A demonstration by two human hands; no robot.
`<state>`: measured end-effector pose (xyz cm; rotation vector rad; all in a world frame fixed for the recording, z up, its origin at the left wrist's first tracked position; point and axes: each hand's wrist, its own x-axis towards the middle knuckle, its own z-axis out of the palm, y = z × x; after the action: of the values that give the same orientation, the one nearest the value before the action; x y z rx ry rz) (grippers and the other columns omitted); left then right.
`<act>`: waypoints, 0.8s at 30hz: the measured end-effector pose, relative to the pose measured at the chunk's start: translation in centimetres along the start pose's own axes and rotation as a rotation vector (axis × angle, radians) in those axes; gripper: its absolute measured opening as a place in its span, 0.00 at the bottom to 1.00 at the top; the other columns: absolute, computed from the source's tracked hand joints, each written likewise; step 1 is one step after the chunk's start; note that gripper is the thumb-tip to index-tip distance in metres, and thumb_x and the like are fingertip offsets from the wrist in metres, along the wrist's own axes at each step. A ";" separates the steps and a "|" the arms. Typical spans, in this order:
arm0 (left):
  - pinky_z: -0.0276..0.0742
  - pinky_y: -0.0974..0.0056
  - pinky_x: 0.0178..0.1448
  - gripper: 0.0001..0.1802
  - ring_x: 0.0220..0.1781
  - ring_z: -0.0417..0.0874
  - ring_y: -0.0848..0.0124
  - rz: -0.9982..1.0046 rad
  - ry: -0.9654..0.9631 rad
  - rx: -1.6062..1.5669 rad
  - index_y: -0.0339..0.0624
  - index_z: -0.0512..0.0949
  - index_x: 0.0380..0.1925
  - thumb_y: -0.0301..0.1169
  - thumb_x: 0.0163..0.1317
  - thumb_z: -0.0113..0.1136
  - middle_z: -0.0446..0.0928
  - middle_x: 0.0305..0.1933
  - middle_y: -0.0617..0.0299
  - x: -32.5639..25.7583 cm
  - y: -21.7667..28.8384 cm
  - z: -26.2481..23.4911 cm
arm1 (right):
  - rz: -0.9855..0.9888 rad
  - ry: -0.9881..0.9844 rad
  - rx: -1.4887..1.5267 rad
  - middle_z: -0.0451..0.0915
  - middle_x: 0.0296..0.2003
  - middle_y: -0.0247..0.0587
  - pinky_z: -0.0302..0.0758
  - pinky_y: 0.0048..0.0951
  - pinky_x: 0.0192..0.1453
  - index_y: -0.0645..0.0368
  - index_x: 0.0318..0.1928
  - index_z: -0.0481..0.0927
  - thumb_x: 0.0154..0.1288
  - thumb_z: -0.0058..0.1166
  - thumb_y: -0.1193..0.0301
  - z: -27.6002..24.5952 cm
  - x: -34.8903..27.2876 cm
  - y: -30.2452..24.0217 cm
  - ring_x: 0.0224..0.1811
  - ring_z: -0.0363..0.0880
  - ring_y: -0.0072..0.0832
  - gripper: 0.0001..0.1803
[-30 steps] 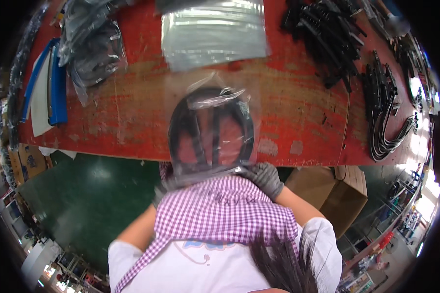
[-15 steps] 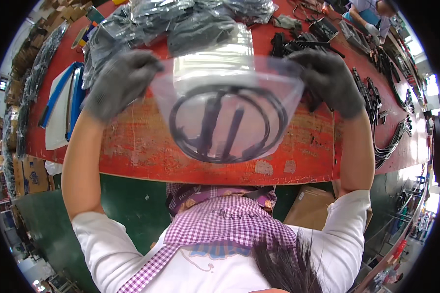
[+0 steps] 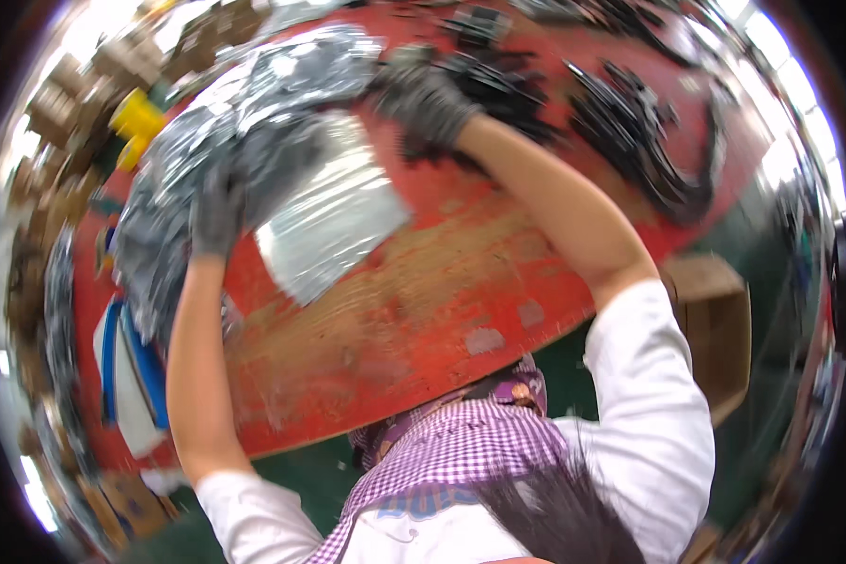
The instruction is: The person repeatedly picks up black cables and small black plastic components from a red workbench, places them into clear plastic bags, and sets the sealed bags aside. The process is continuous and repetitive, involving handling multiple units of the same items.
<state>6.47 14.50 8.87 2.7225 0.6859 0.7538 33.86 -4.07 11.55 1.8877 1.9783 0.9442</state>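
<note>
My left hand, in a grey glove, is against the pile of clear plastic bags with dark contents at the left. Its fingers are blurred, so their grip is hidden. Farther out, my gloved right hand reaches between that pile's right end and a heap of black parts; smearing hides whether it holds anything. A stack of flat, empty-looking clear bags lies on the table between my arms. I cannot pick out the bag with the coiled black cable among the others.
The red worn table curves across the view. Black cables lie at its right. Blue-edged white pieces are at the left edge, with yellow rolls beyond. An open cardboard box stands below the right edge.
Both hands have left the stretched-out bag with the coiled black cable. My left hand moved onto the bag pile, my right hand forward and left. The whole view has turned.
</note>
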 end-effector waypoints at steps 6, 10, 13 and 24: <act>0.71 0.55 0.29 0.06 0.26 0.76 0.59 0.407 -0.772 0.163 0.48 0.74 0.30 0.31 0.53 0.49 0.74 0.24 0.56 -20.8 8.9 10.1 | 0.311 -0.537 1.033 0.80 0.35 0.44 0.74 0.40 0.42 0.50 0.39 0.79 0.55 0.45 0.63 5.1 -19.2 -2.2 0.39 0.77 0.42 0.14; 0.75 0.57 0.36 0.07 0.31 0.79 0.57 0.206 -0.603 -0.288 0.45 0.77 0.32 0.28 0.56 0.50 0.78 0.29 0.54 -24.7 14.1 10.8 | 0.945 -0.053 0.482 0.79 0.31 0.48 0.75 0.42 0.42 0.55 0.33 0.80 0.55 0.44 0.63 13.6 -31.9 6.9 0.37 0.78 0.46 0.14; 0.76 0.58 0.38 0.07 0.33 0.79 0.57 0.103 -0.632 -0.268 0.44 0.78 0.33 0.28 0.56 0.51 0.79 0.31 0.54 -25.0 15.7 10.8 | 1.385 -0.160 0.190 0.78 0.39 0.49 0.72 0.42 0.47 0.52 0.40 0.78 0.58 0.41 0.62 16.7 -36.8 12.9 0.44 0.76 0.45 0.15; 0.76 0.55 0.41 0.12 0.37 0.80 0.54 -0.255 -0.672 -0.190 0.47 0.78 0.39 0.31 0.56 0.50 0.79 0.35 0.52 -28.4 15.4 8.4 | 1.463 -0.375 0.296 0.69 0.54 0.48 0.65 0.42 0.58 0.55 0.58 0.62 0.60 0.41 0.59 24.8 -30.8 19.5 0.59 0.65 0.40 0.26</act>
<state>-4.83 -13.71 -5.02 2.4134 0.7205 -0.1544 68.03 -27.63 -3.35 3.3022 0.2728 0.3816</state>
